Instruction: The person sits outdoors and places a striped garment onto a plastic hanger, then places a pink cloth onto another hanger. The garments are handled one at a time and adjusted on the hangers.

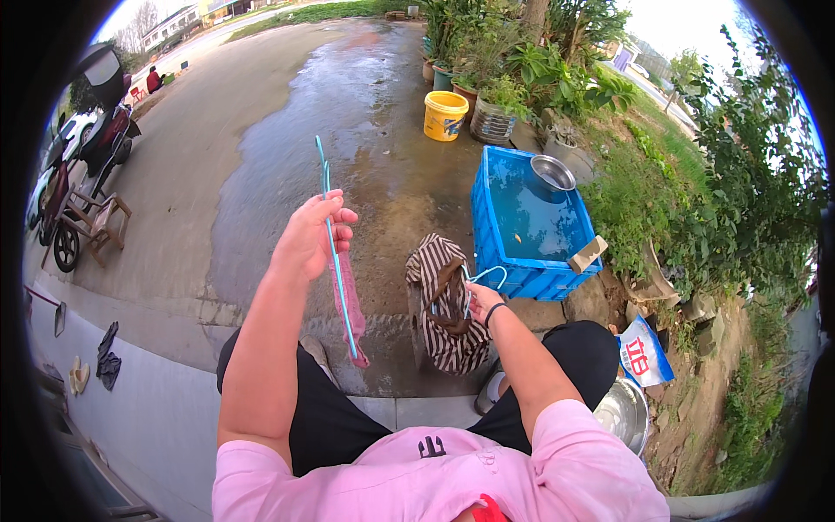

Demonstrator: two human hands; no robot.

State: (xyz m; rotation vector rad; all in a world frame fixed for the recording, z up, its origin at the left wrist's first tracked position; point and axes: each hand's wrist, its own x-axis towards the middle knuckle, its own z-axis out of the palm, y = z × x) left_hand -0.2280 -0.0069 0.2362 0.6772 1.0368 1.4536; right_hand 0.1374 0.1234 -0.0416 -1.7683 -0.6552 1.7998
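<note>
My left hand [319,228] is raised and closed around a light-blue clothes hanger [336,261], its hook pointing up. A pink cloth [351,307] hangs along that hanger below my fingers. Lower and to the right, my right hand [481,301] grips a second light-blue hanger [490,274] near its hook. This one lies over a brown and white striped garment [434,261], bunched up between my knees. What supports the garment is mostly hidden. A brown cloth strip or trim [446,287] shows on the stripes beside the second hanger.
A blue plastic tub of water [479,215] stands at front right, with a metal bowl [552,173] and a block [588,254] on its rim. Beyond are a yellow bucket [445,121] and potted plants. A detergent bag [642,352] and metal basin [623,414] are beside my right knee.
</note>
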